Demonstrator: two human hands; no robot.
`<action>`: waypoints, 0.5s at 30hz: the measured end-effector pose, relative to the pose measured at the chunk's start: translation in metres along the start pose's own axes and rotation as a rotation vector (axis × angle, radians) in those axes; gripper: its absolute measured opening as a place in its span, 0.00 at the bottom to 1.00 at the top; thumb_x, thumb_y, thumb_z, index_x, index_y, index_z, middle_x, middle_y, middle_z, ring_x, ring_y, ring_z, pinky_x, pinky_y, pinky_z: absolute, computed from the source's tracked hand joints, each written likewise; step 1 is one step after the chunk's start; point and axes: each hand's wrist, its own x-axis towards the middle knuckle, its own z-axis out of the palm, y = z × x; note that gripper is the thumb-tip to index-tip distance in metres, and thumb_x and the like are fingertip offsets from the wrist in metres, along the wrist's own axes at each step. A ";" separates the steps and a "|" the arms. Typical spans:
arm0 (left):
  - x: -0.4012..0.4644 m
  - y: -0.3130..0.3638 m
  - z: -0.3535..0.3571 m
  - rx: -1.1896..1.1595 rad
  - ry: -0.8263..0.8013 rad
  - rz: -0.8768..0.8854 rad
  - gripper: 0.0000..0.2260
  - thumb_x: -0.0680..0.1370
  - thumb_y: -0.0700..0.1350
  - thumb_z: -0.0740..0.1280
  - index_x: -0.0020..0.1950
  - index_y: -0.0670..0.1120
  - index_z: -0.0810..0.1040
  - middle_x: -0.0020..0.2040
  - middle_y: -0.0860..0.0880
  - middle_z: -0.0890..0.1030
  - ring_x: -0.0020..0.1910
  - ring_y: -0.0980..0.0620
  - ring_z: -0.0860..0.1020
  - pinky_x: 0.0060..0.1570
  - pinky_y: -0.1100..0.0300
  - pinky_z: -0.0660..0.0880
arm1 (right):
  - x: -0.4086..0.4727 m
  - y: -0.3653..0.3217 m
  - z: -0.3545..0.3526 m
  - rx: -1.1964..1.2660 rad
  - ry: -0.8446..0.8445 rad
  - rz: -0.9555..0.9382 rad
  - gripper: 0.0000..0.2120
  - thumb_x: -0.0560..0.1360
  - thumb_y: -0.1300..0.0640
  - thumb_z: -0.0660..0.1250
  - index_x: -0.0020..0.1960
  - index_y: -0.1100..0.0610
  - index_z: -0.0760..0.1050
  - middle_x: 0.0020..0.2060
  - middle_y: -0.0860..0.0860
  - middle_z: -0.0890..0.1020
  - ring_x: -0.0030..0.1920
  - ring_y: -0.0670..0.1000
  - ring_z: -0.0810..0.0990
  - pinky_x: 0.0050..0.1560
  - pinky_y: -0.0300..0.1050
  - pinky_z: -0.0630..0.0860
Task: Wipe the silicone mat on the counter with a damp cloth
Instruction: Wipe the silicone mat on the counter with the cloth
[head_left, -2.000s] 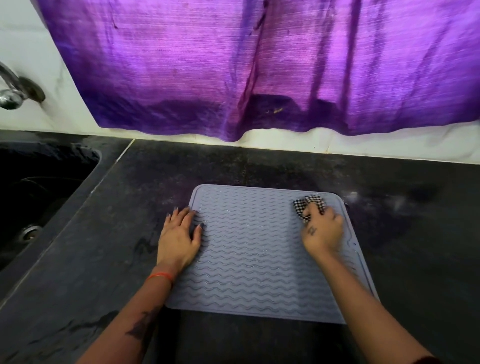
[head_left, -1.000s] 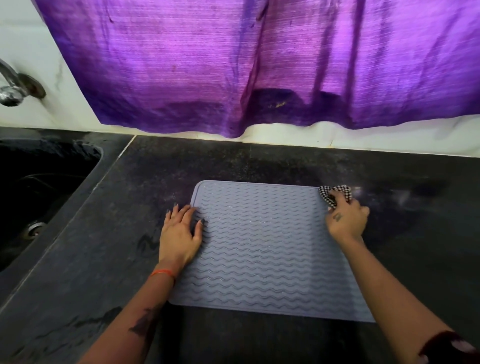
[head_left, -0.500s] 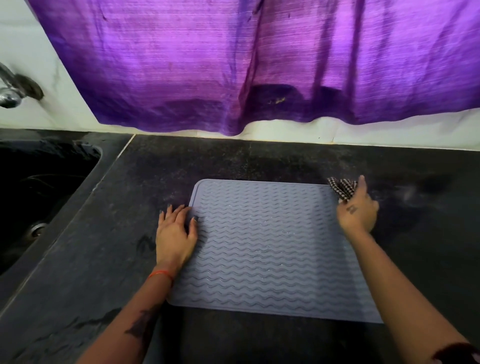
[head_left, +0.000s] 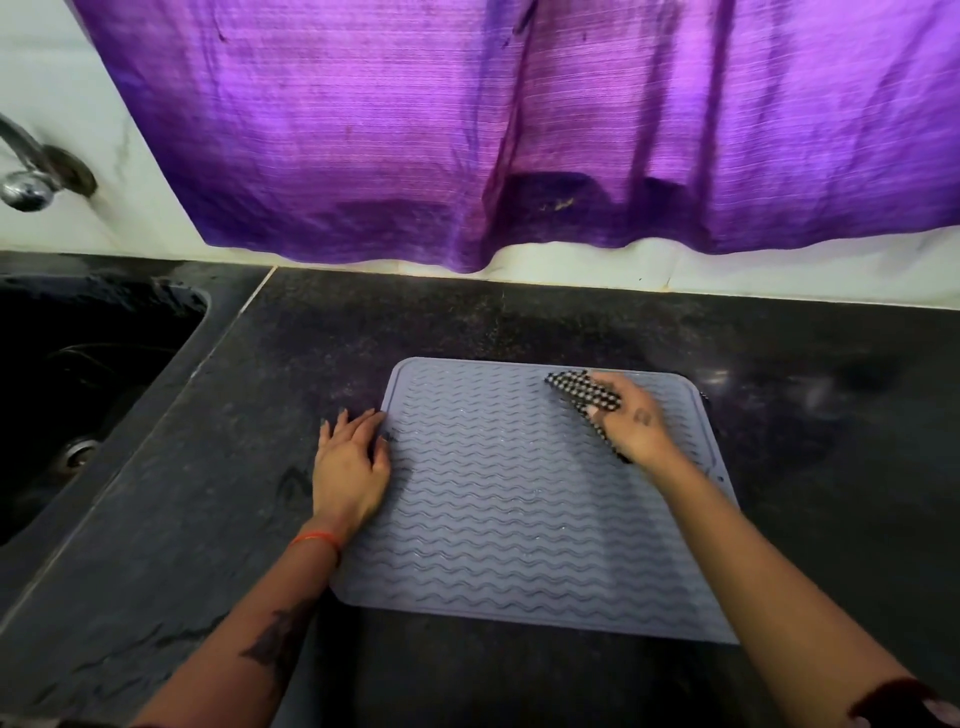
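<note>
A grey-blue silicone mat (head_left: 519, 509) with wavy ridges lies flat on the black counter (head_left: 208, 493). My right hand (head_left: 631, 423) holds a small black-and-white checked cloth (head_left: 582, 392) and presses it on the mat's far right part. The cloth sticks out past my fingers toward the left. My left hand (head_left: 350, 462) lies flat with fingers spread on the mat's left edge, partly on the counter.
A black sink (head_left: 78, 395) with a drain is sunk into the counter at the left, under a metal tap (head_left: 26, 182). A purple cloth (head_left: 519, 119) hangs down the white wall behind. A dark sleeve (head_left: 904, 701) shows at the bottom right.
My right hand with the cloth went right, off the mat's far right corner, and has now come back left onto the mat. The left hand stayed on the left edge.
</note>
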 end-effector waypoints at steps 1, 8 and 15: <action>0.001 -0.003 -0.002 0.003 -0.021 0.012 0.24 0.74 0.49 0.54 0.66 0.42 0.74 0.67 0.42 0.74 0.71 0.38 0.63 0.73 0.48 0.50 | 0.003 0.004 -0.009 0.032 0.037 0.029 0.21 0.73 0.64 0.67 0.66 0.56 0.71 0.61 0.56 0.75 0.63 0.57 0.72 0.61 0.47 0.68; 0.009 -0.023 -0.009 0.104 -0.001 0.179 0.24 0.76 0.55 0.52 0.61 0.45 0.79 0.60 0.45 0.80 0.69 0.38 0.67 0.71 0.45 0.55 | -0.014 0.021 -0.006 -0.496 0.248 0.218 0.24 0.74 0.53 0.65 0.66 0.61 0.63 0.63 0.64 0.69 0.63 0.63 0.67 0.61 0.53 0.66; 0.011 -0.024 -0.006 0.119 0.007 0.162 0.25 0.76 0.54 0.51 0.63 0.42 0.77 0.65 0.44 0.76 0.71 0.40 0.64 0.72 0.47 0.54 | -0.017 -0.016 0.040 -0.607 0.194 0.089 0.25 0.74 0.54 0.65 0.66 0.63 0.61 0.62 0.63 0.69 0.61 0.62 0.67 0.61 0.50 0.63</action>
